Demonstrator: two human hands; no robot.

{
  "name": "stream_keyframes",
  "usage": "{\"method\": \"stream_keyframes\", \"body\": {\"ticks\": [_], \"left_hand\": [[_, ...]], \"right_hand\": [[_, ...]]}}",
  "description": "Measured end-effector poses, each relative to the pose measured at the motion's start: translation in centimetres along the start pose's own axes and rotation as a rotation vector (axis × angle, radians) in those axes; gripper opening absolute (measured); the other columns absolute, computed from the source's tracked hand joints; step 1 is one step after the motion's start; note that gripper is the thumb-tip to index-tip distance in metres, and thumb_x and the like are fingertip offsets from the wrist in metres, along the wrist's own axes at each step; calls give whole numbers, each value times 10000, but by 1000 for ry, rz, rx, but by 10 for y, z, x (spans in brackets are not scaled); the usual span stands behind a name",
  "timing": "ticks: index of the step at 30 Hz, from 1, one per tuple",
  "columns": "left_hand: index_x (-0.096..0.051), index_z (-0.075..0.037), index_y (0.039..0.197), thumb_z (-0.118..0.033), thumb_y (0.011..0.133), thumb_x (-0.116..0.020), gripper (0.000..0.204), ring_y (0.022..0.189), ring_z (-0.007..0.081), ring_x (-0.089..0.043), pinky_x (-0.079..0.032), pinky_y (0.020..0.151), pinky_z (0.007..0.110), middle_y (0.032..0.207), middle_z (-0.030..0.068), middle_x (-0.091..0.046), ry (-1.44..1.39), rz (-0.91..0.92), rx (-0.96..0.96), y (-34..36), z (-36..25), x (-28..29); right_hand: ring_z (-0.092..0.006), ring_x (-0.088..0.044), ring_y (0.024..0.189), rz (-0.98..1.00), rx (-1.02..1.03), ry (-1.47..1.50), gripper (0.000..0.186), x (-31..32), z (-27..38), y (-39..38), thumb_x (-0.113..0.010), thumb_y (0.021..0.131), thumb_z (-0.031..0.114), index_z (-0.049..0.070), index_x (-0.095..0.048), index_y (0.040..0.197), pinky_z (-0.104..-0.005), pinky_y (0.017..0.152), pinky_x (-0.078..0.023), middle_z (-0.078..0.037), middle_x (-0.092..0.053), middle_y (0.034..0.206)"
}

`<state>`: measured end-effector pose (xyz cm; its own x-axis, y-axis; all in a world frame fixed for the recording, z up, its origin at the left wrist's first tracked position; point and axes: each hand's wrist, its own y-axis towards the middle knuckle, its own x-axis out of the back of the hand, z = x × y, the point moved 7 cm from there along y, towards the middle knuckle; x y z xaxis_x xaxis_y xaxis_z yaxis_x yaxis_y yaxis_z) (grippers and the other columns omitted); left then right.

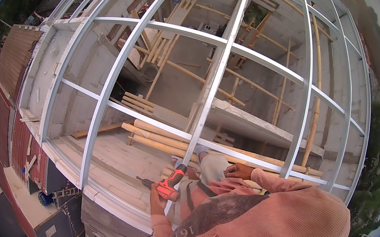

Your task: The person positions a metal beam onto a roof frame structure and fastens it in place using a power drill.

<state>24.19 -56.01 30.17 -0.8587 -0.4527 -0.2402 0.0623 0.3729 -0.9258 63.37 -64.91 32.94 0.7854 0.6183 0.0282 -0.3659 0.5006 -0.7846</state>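
The left hand (155, 200) is clamped around the grip of a red and black cordless drill (170, 186), whose nose points up and away from the hand toward a long, pale metal rafter (210, 92) running ahead of the person. The drill sits just to the left of the person's bent knee, and its tip is close to the rafter; whether it touches cannot be told. The right hand (236, 172) lies well apart from the drill, to its right, resting loosely curled on the thigh with nothing in it. The rafter is smooth, thin, folded sheet steel, crossed by slimmer steel battens (188, 30) that form an open grid. Beyond and below both hands, round yellowish bamboo poles (163, 136) lean and lie across rough grey block walls (97, 73) and a concrete slab (247, 115).
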Motion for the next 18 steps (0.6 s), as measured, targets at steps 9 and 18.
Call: {"method": "stream_keyframes", "body": {"ticks": [9, 18], "left_hand": [[-576, -52, 1130, -307, 918, -628, 336, 978, 333, -682, -580, 871, 523, 1090, 150, -665, -79, 56, 20, 14, 28, 21], [-588, -84, 1133, -345, 926, -598, 333, 928, 325, -676, -590, 792, 505, 1074, 134, -665, -27, -63, 89, -21, 36, 27]], "right_hand": [[-397, -618, 1187, 137, 519, -350, 429, -76, -60, 176, -542, 1002, 307, -8, -633, 1278, -474, 1037, -459, -245, -660, 1219], [-398, -626, 1183, -60, 374, 62, 453, -44, 60, 115, -557, 985, 325, -10, -638, 1278, -473, 1034, -463, -247, -666, 1225]]}}
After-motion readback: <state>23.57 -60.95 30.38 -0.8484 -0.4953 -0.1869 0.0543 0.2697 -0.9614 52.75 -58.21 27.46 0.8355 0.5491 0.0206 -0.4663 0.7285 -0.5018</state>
